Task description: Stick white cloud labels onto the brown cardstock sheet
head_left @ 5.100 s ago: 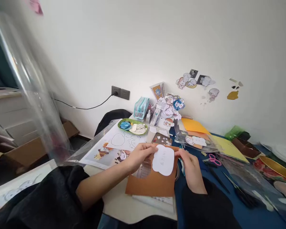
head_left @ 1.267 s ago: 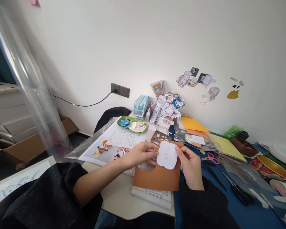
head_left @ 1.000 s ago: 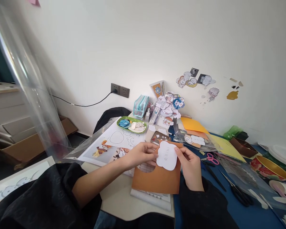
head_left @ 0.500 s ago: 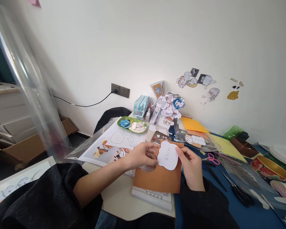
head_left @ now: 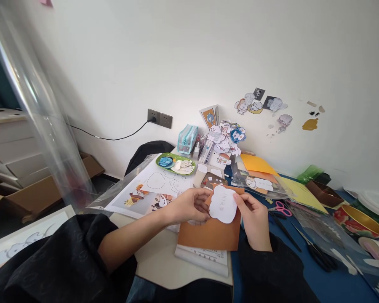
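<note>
A white cloud-shaped paper cutout point(head_left: 223, 204) is pinched between both of my hands just above a brown sheet of card point(head_left: 211, 233). My left hand point(head_left: 187, 205) grips its left edge with curled fingers. On the right edge, my right hand point(head_left: 254, 219) holds it with thumb and fingers closed. The brown card lies on a white printed sheet point(head_left: 205, 257) at the table's front and has a rounded hole near its left side, mostly hidden by my left hand.
A green dish of paper scraps point(head_left: 175, 164), printed cartoon sheets point(head_left: 151, 191), a phone point(head_left: 213, 181), pink scissors point(head_left: 281, 208), black scissors point(head_left: 316, 252), orange paper point(head_left: 257, 165), yellow paper point(head_left: 301, 194) and a gold bowl point(head_left: 361, 221) lie around. A clear plastic roll point(head_left: 34, 109) leans at left.
The white cutout has shrunk slightly in my grip and shifted up and right over the brown card; my hands stay on its edges. The view has drifted a little.
</note>
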Motion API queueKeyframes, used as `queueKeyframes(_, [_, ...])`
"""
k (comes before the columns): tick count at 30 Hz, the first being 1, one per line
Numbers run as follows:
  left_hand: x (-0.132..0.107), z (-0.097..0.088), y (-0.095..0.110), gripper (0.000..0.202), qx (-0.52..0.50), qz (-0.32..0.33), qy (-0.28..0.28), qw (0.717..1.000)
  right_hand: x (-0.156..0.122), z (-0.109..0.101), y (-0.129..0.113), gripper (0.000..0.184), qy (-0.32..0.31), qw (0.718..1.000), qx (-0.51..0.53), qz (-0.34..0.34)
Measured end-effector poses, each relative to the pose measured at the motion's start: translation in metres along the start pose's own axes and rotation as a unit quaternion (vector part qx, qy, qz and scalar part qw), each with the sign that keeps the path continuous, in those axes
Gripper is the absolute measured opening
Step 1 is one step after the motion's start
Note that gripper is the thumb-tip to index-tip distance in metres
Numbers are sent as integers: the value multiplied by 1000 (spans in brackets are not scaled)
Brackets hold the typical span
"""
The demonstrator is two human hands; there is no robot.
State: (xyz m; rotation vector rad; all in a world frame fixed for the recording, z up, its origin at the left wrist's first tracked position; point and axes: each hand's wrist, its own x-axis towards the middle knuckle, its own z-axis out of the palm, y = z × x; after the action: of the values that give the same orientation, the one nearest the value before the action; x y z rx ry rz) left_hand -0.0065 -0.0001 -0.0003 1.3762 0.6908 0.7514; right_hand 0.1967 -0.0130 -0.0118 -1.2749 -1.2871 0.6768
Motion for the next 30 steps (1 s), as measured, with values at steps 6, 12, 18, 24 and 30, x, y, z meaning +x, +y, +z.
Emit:
queueKeyframes(6, [1, -1, 0, 37, -3, -10, 20, 1000, -2, 1, -4, 33, -2, 1000, -8, -14])
queueKeyframes(12, [2, -2, -2, 36, -1, -14, 47, 999, -4, 1, -6, 32, -7, 1000, -17, -25])
queueKeyframes(18, [0, -1, 0, 35, 7, -11, 56, 998, -6, 2, -8, 33, 6, 999, -25, -43])
queueKeyframes(24, [-1, 0, 2, 33, 14, -7, 59, 998, -7, 4, -9, 34, 25, 998, -25, -55])
queueKeyframes(30, [-2, -1, 3, 33, 27, -12, 54, 998, -6, 4, -7, 36, 33, 997, -29, -63])
